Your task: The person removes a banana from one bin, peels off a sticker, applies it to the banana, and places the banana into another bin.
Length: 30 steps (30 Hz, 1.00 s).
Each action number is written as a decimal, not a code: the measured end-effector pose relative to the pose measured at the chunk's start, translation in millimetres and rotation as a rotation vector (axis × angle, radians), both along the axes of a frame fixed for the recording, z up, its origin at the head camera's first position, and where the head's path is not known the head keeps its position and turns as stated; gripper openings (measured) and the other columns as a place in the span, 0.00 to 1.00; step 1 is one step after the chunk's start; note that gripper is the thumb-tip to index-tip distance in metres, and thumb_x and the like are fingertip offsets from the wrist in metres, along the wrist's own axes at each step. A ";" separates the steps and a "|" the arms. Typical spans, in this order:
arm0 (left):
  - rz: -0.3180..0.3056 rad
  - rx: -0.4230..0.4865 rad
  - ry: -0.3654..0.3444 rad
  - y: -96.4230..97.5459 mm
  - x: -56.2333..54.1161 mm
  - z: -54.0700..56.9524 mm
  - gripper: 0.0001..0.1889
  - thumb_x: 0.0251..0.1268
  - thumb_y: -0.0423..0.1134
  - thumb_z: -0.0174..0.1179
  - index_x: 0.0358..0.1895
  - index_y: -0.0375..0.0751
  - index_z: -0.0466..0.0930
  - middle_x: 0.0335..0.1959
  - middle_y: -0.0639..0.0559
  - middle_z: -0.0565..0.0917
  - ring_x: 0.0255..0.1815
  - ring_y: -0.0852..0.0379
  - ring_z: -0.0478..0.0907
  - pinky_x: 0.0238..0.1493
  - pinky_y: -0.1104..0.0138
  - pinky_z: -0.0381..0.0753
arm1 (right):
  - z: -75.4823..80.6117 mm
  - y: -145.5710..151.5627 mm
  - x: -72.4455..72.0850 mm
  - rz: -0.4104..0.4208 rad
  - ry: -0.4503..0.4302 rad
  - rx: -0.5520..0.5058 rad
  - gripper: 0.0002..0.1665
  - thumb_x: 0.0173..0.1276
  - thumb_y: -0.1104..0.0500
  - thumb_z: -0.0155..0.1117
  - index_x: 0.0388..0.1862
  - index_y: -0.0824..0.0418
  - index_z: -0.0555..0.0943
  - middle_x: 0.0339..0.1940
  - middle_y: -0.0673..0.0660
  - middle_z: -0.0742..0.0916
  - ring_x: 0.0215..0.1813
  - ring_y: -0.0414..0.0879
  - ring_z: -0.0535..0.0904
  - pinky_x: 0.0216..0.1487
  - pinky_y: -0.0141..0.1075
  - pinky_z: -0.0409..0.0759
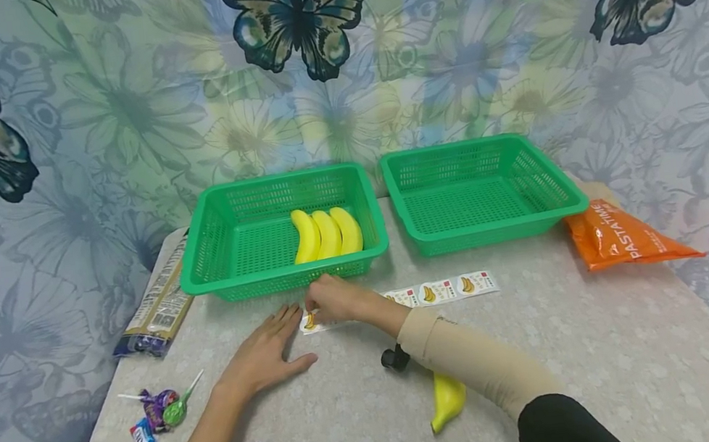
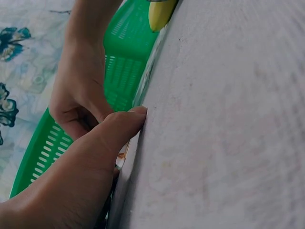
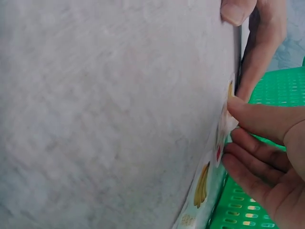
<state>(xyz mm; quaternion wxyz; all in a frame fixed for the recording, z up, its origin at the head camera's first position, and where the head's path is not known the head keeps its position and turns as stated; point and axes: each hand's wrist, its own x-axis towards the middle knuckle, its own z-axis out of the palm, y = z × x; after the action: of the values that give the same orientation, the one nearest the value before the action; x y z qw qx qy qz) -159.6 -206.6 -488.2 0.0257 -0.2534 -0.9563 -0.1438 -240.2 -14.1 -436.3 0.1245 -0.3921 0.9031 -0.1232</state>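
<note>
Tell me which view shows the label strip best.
Head view: most of the strip lies in sight, partly behind the right hand. The right wrist view shows part at a steep slant, cut off below; the left wrist view, a sliver.

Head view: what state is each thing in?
Left hand: resting on table, fingers extended
Right hand: pinching strip near its left end
Strip: stretched out, partly covered
Left basket: upright, holding three bananas
Right basket: upright
Loose banana: lying down, partly hidden by sleeve
Orange bag: lying down
Left packet: lying flat
Lollipops: lying together
Small candy: wrapped
</note>
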 end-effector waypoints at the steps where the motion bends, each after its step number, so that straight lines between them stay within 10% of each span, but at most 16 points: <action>1: 0.000 0.001 -0.002 0.3 0.0 0.0 0.47 0.57 0.67 0.60 0.72 0.35 0.64 0.73 0.39 0.66 0.75 0.41 0.63 0.72 0.49 0.66 | -0.3 0.5 -0.2 -0.005 -0.001 -0.016 0.07 0.63 0.58 0.70 0.40 0.55 0.89 0.36 0.47 0.89 0.40 0.38 0.82 0.43 0.28 0.80; 30: 0.021 0.015 -0.053 2.7 -2.1 -1.9 0.48 0.57 0.68 0.60 0.72 0.34 0.63 0.74 0.38 0.64 0.75 0.40 0.61 0.72 0.47 0.65 | 20.4 25.2 28.6 0.105 0.203 -0.098 0.09 0.66 0.61 0.66 0.26 0.54 0.88 0.25 0.45 0.88 0.28 0.34 0.77 0.34 0.22 0.75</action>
<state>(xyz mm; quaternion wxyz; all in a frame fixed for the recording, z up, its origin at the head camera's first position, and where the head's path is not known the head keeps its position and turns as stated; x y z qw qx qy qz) -161.7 -203.9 -490.1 0.0037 -0.2393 -0.9581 -0.1576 -211.5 11.1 -415.8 0.0196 -0.4551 0.8821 -0.1201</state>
